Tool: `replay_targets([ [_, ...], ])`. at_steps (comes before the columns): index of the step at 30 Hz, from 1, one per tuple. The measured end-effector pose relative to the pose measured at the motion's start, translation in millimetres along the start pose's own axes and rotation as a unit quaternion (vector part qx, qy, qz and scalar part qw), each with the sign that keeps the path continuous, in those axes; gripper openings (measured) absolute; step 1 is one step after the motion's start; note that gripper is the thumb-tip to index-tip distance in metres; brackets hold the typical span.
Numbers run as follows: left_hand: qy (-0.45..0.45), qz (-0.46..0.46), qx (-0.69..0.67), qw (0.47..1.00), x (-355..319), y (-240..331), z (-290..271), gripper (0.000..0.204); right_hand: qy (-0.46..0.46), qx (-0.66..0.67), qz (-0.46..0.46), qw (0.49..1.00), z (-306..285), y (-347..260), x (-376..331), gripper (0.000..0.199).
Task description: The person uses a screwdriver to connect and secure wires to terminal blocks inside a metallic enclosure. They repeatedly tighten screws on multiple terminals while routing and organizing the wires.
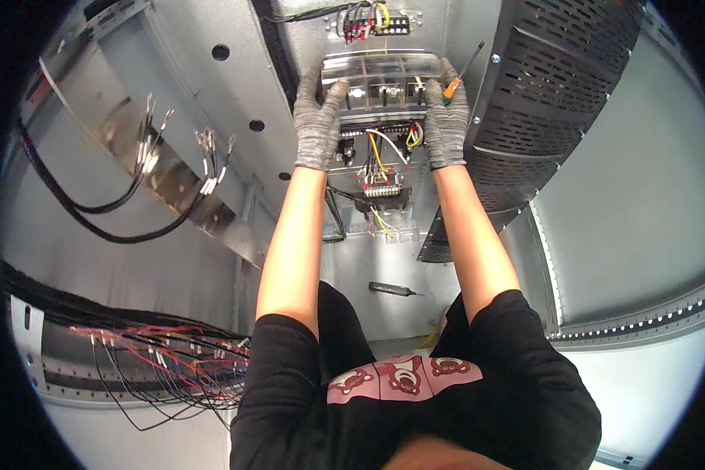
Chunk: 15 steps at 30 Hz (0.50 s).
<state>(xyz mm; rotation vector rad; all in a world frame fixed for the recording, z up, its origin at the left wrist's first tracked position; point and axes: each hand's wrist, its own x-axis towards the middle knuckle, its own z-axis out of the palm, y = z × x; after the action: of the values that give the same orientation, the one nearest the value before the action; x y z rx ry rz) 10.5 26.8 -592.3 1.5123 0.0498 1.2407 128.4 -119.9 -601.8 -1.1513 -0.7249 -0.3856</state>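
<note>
A clear plastic cover (381, 67) spans the panel in front of me, over a row of metal terminals. Grey knitted gloves are on both hands. My left hand (317, 121) grips the cover's left end, thumb in front and fingers behind the edge. At the right end my right hand (446, 125) holds the cover the same way. A screwdriver (451, 89) with an orange and green handle is tucked in that right hand, its shaft pointing up and to the right. Fingertips behind the cover are hidden.
Below the cover sit wired terminal blocks (381, 190); another block (393, 27) is above it. Perforated black panels (552, 78) rise on the right. Loose black cables (125, 237) hang at the left, above a bundle of thin wires (188, 360). A dark pen-shaped tool (390, 289) lies below.
</note>
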Motion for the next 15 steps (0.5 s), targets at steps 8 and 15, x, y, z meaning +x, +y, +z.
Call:
replay_targets([
  [8, -0.001, 0.008, 0.041, 0.999, 20, 4, 2, 0.054, -0.001, -0.012, -0.012, 1.0, 10, -22, 14, 0.034],
  [15, -0.01, -0.005, 0.016, 1.0, 18, 12, 0, 0.056, -0.031, 0.078, 0.005, 0.996, 12, -8, 35, 0.038],
])
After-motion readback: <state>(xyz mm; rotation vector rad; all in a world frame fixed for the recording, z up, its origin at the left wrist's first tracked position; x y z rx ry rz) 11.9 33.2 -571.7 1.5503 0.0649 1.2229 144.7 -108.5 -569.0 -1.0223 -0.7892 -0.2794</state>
